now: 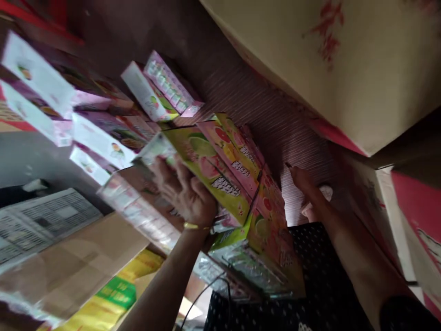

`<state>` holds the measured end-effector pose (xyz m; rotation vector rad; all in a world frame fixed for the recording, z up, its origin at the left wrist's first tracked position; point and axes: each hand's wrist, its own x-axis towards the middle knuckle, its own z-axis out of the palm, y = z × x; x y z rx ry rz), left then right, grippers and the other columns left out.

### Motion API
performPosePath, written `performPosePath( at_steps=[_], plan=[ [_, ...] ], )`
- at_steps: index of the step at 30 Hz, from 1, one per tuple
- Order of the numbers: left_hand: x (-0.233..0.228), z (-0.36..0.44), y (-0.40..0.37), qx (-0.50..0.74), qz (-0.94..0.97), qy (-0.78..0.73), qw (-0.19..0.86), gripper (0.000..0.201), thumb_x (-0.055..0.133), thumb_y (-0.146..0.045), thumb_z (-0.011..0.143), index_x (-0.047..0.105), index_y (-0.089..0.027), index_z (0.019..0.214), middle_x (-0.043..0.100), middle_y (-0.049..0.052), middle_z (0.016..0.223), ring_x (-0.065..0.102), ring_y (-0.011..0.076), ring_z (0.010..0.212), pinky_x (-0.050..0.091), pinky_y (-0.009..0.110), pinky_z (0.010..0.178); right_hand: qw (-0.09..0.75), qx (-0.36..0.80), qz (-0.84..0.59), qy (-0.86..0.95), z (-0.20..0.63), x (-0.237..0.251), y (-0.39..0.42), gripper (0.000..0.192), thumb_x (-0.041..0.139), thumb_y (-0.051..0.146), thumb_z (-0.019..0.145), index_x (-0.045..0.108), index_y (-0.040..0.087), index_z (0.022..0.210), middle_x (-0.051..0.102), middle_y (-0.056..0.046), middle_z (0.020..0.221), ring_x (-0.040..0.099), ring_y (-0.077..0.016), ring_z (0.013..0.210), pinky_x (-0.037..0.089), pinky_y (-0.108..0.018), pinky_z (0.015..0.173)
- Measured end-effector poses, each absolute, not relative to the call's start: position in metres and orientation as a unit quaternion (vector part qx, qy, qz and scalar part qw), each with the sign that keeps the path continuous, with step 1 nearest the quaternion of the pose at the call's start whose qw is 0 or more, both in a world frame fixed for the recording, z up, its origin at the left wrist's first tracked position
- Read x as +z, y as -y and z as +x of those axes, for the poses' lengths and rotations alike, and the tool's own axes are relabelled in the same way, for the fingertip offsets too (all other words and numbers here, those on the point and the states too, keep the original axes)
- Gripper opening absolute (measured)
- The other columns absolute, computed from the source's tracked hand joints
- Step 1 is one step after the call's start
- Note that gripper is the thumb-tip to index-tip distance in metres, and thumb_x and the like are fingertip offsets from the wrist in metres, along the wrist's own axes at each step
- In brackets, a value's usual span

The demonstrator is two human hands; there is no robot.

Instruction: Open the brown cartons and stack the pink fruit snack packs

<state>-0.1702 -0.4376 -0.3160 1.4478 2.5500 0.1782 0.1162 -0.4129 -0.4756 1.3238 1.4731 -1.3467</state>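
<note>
My left hand lies with its fingers spread against the side of a green fruit-printed box. More pink and yellow boxes of the same kind stand packed beside it, and several sit nearer my body. Below my left hand is a brown-topped box with clear wrapped packs along its side. My right hand is to the right of the boxes, apart from them. One of its fingers is stretched out, the others are partly hidden, and I see nothing held in it.
Purple and white boxes stand at the left, with two more pink-edged boxes behind. A large carton fills the upper right. At lower left are an open cardboard box, a yellow-green packet and a grey plastic crate.
</note>
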Motion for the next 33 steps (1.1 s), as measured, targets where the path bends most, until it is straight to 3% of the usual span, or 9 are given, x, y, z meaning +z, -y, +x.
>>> performPosePath(
  at_steps=[4,8,13,16,18,21,24,27,33],
  plan=[
    [-0.301,-0.164,0.426,0.077,0.42,-0.886,0.182,0.059,0.044,-0.041,0.102,0.053,-0.029,0.159,0.027,0.007,0.177,0.012,0.0335,0.167,0.005,0.062,0.136,0.071,-0.676,0.623,-0.387,0.111,-0.345,0.414,0.057,0.032,0.063,0.105,0.069,0.02,0.098,0.071,-0.007,0.079,0.063,-0.0194,0.063,0.054,-0.032,0.061],
    [-0.254,-0.175,0.408,0.15,0.388,-0.875,0.247,0.051,0.048,-0.04,0.1,0.065,-0.023,0.145,0.042,0.014,0.169,0.027,0.0318,0.162,0.02,0.059,0.134,-0.065,-0.728,0.605,-0.316,0.048,-0.22,0.391,0.058,0.063,0.082,0.084,0.068,0.026,0.098,0.065,0.0,0.074,0.056,-0.0161,0.059,0.048,-0.027,0.05],
    [-0.152,-0.198,0.439,0.297,0.194,-0.812,0.465,0.045,0.044,-0.053,0.103,0.071,-0.019,0.09,0.073,0.013,0.096,0.07,0.0268,0.096,0.059,0.043,0.095,-0.12,-0.773,0.553,-0.286,-0.064,-0.143,0.389,0.056,0.083,0.07,0.069,0.059,0.025,0.09,0.059,0.004,0.068,0.053,-0.0123,0.057,0.046,-0.024,0.051],
    [-0.108,-0.22,0.484,0.414,-0.054,-0.637,0.648,0.053,0.046,-0.067,0.099,0.06,-0.02,0.078,0.06,0.004,0.066,0.055,0.0158,0.057,0.051,0.029,0.057,-0.011,-0.823,0.486,-0.294,-0.121,-0.129,0.415,0.059,0.081,0.074,0.069,0.055,0.025,0.086,0.044,0.009,0.053,0.041,-0.0117,0.043,0.04,-0.025,0.043],
    [-0.094,-0.244,0.516,0.489,-0.154,-0.53,0.676,0.053,0.06,-0.07,0.092,0.056,-0.019,0.077,0.051,-0.001,0.06,0.043,0.0096,0.049,0.039,0.023,0.048,0.049,-0.813,0.454,-0.36,-0.153,-0.127,0.431,0.06,0.074,0.08,0.073,0.058,0.024,0.088,0.056,0.004,0.06,0.053,-0.0157,0.05,0.048,-0.028,0.048],
    [-0.097,-0.292,0.565,0.573,-0.18,-0.533,0.596,0.047,0.073,-0.058,0.087,0.053,-0.018,0.073,0.047,-0.004,0.058,0.039,0.0058,0.049,0.035,0.02,0.048,0.016,-0.693,0.418,-0.588,-0.202,-0.138,0.446,0.065,0.045,0.079,0.094,0.07,0.021,0.107,0.074,-0.013,0.115,0.07,-0.0248,0.108,0.06,-0.039,0.093],
    [-0.123,-0.34,0.605,0.548,-0.164,-0.672,0.47,0.03,0.066,-0.04,0.096,0.054,-0.019,0.079,0.061,-0.003,0.067,0.053,0.0068,0.054,0.041,0.021,0.055,0.01,-0.481,0.355,-0.802,-0.248,-0.17,0.453,0.069,0.02,0.056,0.106,0.063,0.015,0.141,0.056,-0.018,0.155,0.047,-0.0249,0.149,0.037,-0.045,0.126],
    [-0.166,-0.373,0.622,0.464,-0.133,-0.727,0.488,0.015,0.057,-0.024,0.101,0.052,-0.02,0.088,0.069,-0.002,0.076,0.06,0.0089,0.056,0.045,0.024,0.059,0.081,-0.302,0.317,-0.895,-0.272,-0.21,0.462,0.066,0.019,0.04,0.107,0.05,0.011,0.158,0.043,-0.019,0.166,0.033,-0.027,0.159,0.025,-0.052,0.131],
    [-0.239,-0.398,0.592,0.361,0.105,-0.777,0.505,0.026,0.056,-0.018,0.097,0.052,-0.019,0.071,0.054,-0.003,0.058,0.048,0.0114,0.056,0.035,0.026,0.061,0.074,-0.169,0.297,-0.937,-0.264,-0.249,0.467,0.068,0.016,0.036,0.107,0.039,0.013,0.166,0.038,-0.021,0.168,0.032,-0.0288,0.159,0.026,-0.056,0.13]
  ],
)
